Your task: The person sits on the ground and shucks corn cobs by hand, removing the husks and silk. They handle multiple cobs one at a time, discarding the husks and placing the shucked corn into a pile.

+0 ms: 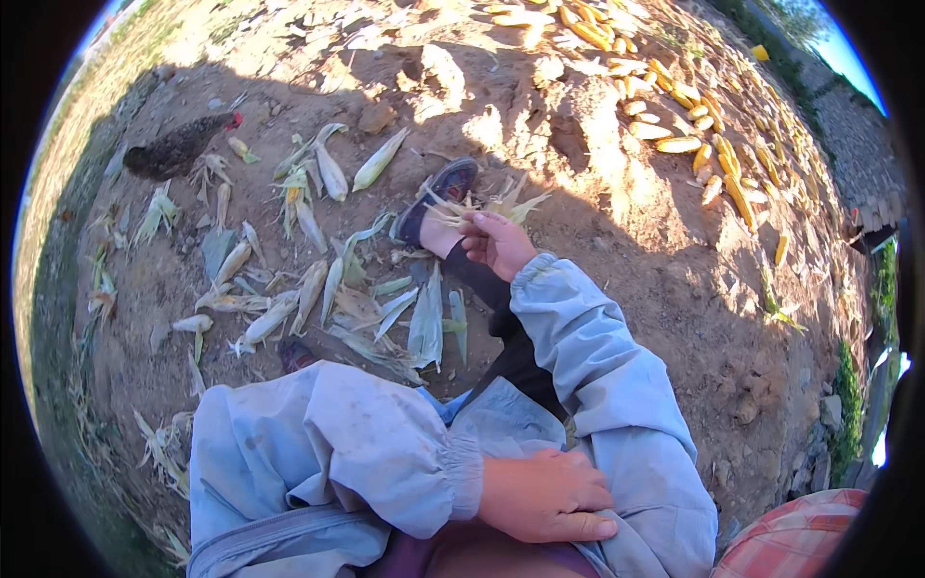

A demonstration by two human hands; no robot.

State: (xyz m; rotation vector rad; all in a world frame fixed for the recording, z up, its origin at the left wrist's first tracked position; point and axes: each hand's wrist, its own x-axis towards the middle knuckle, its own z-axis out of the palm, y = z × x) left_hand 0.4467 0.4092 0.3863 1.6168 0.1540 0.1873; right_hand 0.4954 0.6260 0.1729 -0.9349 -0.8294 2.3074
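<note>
My right hand [498,242] reaches out over my shin, thumb and forefinger pinched on pale strips of dry corn husk [452,213]. More husk [522,208] shows just behind the fingers. Below it is my foot in a dark patterned shoe [441,191]. My left hand [545,497] lies palm down across my lap, against the light-blue jacket [629,498]; its fingers are bent and their undersides are hidden. Several corn ears still in husk [271,321] and loose husk leaves [426,318] lie on the dirt left of my leg.
A dark speckled hen [177,147] stands at the upper left. Husked yellow corn ears [733,170] are spread over the ground at the upper right. Clods of earth [441,76] rise ahead of the shoe. Red checked cloth [795,531] shows at the lower right.
</note>
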